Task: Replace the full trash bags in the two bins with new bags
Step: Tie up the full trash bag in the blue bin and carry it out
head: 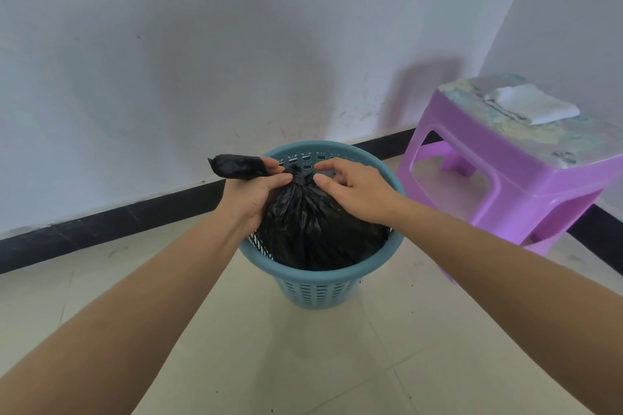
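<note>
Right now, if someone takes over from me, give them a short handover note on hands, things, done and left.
Left hand grips the gathered neck of the black trash bag. Right hand has fingertips at the knot; a pinch is unclear. The bag sits in the blue bin. Done: bag top gathered and knotted. Left: lift it out, fit a new bag, then the second bin, not in view.
</note>
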A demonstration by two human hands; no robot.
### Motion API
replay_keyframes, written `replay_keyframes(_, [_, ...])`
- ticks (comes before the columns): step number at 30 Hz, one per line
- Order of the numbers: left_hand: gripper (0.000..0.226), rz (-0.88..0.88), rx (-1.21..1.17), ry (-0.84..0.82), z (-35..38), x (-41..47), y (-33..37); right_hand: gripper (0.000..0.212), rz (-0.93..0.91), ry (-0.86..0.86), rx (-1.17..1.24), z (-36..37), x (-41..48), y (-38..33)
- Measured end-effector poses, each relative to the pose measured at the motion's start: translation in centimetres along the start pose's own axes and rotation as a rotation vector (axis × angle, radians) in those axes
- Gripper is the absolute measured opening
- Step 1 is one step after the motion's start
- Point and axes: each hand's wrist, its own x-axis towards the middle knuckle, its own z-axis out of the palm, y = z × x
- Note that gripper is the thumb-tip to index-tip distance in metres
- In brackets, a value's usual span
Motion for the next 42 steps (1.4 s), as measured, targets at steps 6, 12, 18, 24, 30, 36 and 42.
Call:
replay_keyframes(6, [0.032,0.028,0.055,-0.144,-0.1,-0.5,0.5,0.041,-0.017,-0.042,0.064,0.0,0.6,-0.3])
replay_keyframes(12, [0.033,0.067,0.11,-0.189,-0.2,-1.0,0.9,0.009,-0.043,0.017,0.059,0.0,1.3,-0.4])
replay_keyframes(18, [0.009,0.053,-0.068,-0.097,0.7,-0.8,1.4,0.009,-0.078,0.046,-0.005,-0.7,1.4,-0.4])
replay_keyframes(24, [0.025,-0.002,0.009,0.057,1.6,-0.1,1.8,0.017,-0.471,0.302,-0.751,-1.1,1.1,-0.3])
replay_keyframes(30, [0.02,0.004,0.218,0.092,0.8,0.2,0.9,0.024,-0.504,0.054,-1.164,-1.1,0.2,1.4])
replay_keyframes(36, [0.016,-0.064,0.19,0.184,0.3,0.4,1.4,0.016,-0.276,0.027,-0.85,-0.5,0.1,1.2])
replay_keyframes(42, [0.082,-0.037,0.301,0.291,0.2,0.2,2.7,0.008,-0.121,0.041,-0.451,0.2,-0.5,1.9])
